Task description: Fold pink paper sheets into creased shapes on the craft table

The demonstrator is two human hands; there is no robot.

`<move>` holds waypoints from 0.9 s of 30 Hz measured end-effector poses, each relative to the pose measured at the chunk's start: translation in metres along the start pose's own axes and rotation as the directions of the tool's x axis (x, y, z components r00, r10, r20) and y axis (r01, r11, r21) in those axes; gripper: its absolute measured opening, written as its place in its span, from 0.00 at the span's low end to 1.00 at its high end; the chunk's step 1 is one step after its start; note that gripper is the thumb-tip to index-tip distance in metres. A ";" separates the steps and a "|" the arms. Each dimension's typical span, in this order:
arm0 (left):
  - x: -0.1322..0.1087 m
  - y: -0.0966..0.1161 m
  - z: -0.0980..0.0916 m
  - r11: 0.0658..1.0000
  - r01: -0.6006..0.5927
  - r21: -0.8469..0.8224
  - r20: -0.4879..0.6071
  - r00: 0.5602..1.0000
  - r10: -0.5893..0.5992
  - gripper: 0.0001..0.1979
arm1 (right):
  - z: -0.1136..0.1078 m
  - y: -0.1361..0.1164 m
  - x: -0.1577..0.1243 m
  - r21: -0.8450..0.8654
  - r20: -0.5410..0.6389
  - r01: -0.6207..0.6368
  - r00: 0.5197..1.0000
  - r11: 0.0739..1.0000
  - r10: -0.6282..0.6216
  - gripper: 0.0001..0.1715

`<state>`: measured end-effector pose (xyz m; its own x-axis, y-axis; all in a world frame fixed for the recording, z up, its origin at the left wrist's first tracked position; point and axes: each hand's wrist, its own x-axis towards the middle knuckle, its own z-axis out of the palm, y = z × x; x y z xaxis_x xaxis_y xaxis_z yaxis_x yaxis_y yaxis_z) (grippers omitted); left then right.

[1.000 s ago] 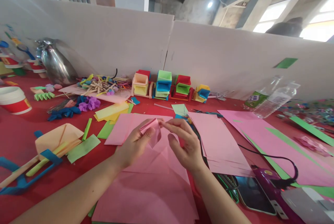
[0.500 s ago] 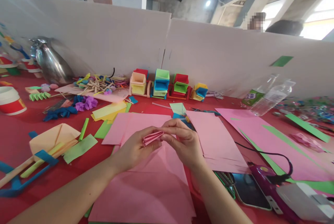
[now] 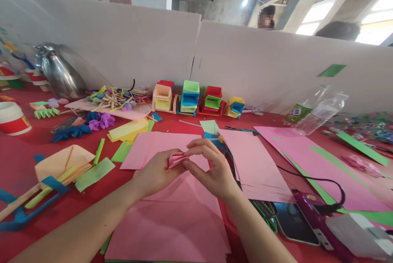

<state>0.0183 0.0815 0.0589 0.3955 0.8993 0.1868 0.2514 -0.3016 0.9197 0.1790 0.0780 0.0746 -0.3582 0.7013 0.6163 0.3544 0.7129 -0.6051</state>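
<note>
A small piece of pink paper (image 3: 176, 159), folded into layers, is gripped by my left hand (image 3: 155, 175), with the thumb hidden behind the hand. At its right end, my right hand (image 3: 216, 171) pinches the paper between thumb and fingertips, the other fingers arched above. Both hands are over large pink paper sheets (image 3: 170, 230) spread in front of me. More pink sheets (image 3: 258, 165) lie just right of my right hand. Left of my left wrist are a light green paper strip (image 3: 94, 174) and a peach folded paper piece (image 3: 63, 160) with blue strips.
Along the white partition (image 3: 123, 46) stand several colourful folded-paper box models (image 3: 190, 98). A steel jug (image 3: 59, 70) and a paper cup (image 3: 12, 119) are at left. Plastic bottles (image 3: 322, 111), a phone (image 3: 294, 222) and a purple glue gun (image 3: 316, 214) with a cord are at right.
My right hand has shifted slightly, its fingers lifting and opening into a wider arch. The folded paper is tilted a little differently in my left hand. A person behind the partition has moved left.
</note>
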 end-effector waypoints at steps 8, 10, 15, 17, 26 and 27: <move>-0.001 -0.005 -0.006 0.986 0.050 0.158 0.097 0.993 -0.066 0.09 | -0.005 0.004 0.000 -0.314 0.116 0.045 0.993 0.948 -0.008 0.07; 0.000 -0.004 -0.009 0.988 0.065 0.140 0.143 0.986 -0.085 0.09 | -0.006 0.003 0.000 -0.306 0.147 0.053 0.989 0.950 -0.007 0.08; 0.000 0.003 -0.017 0.996 0.086 0.021 0.330 0.940 -0.088 0.06 | -0.008 0.001 0.001 -0.159 0.225 0.025 0.974 0.987 0.012 0.09; 0.000 0.005 -0.020 0.997 0.077 0.000 0.377 0.923 -0.071 0.05 | -0.008 0.001 0.001 -0.135 0.236 0.000 0.971 0.991 0.032 0.09; -0.001 0.002 -0.019 0.996 0.090 -0.018 0.405 0.911 -0.076 0.07 | -0.006 0.002 0.000 -0.056 0.249 -0.081 0.964 0.995 0.093 0.07; -0.001 0.002 -0.019 0.995 0.094 -0.021 0.396 0.915 -0.078 0.07 | -0.006 0.002 0.000 -0.058 0.251 -0.079 0.964 0.995 0.091 0.07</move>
<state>0.0017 0.0859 0.0673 0.6917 0.7212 -0.0376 0.2690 -0.2089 0.9402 0.1848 0.0796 0.0764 -0.5300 0.7412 0.4119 0.4314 0.6539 -0.6216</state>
